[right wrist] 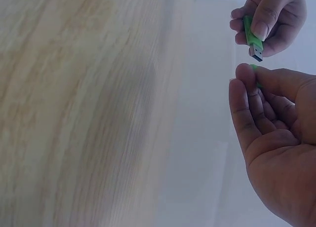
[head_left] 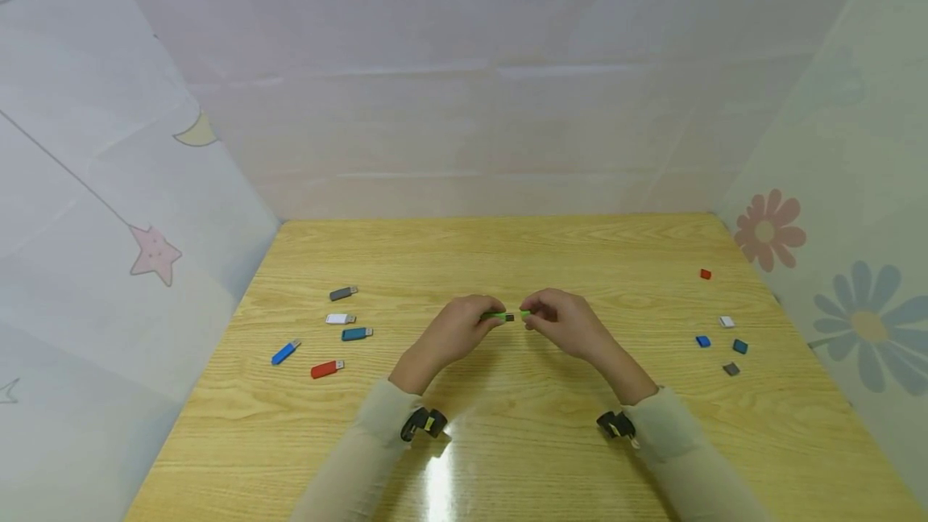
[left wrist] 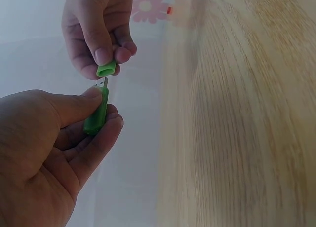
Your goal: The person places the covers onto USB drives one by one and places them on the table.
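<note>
Capping step: left hand (left wrist: 44,153) grips green stick (left wrist: 96,116); right hand (left wrist: 96,27) pinches cap (left wrist: 106,69) just off plug; next needs squaring up

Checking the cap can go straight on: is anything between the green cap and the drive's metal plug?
Nothing: the left wrist view shows only a bare gap between green cap and metal plug.

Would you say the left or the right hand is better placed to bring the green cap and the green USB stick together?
Probably the right. The right hand pinches the light green cap, its open end facing the bare plug, apart from it. The left hand grips the green USB stick and can simply steady it.
</note>
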A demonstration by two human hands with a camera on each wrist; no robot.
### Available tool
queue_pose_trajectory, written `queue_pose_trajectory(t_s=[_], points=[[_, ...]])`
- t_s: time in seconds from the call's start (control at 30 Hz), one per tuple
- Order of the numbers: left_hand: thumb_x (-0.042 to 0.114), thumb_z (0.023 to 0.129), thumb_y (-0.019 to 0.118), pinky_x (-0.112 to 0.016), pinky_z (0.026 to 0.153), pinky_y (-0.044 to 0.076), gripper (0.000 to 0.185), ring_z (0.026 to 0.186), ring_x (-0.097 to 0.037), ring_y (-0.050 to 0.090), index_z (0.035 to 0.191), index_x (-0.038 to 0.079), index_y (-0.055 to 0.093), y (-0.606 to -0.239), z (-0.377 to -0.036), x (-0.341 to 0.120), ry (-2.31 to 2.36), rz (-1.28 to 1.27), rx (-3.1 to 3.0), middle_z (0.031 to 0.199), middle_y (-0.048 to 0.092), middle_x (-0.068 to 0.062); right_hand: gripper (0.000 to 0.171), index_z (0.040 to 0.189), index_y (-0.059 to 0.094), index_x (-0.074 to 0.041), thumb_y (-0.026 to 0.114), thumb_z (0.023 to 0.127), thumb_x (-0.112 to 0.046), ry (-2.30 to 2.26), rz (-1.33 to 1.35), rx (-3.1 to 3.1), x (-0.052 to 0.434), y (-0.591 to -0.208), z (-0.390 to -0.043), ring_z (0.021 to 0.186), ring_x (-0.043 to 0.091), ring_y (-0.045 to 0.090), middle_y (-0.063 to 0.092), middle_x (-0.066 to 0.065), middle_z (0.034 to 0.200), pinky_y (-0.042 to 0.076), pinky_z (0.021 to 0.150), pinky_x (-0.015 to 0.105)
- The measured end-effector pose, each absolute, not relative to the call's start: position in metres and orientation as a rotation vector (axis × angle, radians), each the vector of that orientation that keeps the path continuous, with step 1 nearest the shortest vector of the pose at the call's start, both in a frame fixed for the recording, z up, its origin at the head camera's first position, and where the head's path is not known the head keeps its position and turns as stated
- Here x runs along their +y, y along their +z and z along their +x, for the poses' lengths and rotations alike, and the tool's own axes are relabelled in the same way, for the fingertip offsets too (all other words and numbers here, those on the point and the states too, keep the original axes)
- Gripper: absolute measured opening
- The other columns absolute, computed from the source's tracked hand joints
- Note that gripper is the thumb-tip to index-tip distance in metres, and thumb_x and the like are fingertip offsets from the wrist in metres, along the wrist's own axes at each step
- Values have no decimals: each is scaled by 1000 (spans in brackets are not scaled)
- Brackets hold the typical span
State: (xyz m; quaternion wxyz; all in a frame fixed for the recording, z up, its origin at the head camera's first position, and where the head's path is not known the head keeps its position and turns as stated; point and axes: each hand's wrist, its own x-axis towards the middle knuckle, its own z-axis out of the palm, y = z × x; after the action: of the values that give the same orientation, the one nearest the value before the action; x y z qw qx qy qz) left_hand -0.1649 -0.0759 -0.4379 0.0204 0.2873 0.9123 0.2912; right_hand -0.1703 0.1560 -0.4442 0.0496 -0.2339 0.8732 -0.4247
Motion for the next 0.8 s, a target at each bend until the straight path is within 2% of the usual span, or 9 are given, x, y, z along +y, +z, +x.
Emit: queue_pose_trajectory(t_s=[0.8], points=[[17,101,64,-27,83,57,20,100,-16,69,118,8,70,-441,-166,-72,899,924,2823,112,73,-4,15,114,69,-6,66,99,-9,-1303,-738,2640,152,-447,-170,87,30,71,71,0,93,57,72,31]])
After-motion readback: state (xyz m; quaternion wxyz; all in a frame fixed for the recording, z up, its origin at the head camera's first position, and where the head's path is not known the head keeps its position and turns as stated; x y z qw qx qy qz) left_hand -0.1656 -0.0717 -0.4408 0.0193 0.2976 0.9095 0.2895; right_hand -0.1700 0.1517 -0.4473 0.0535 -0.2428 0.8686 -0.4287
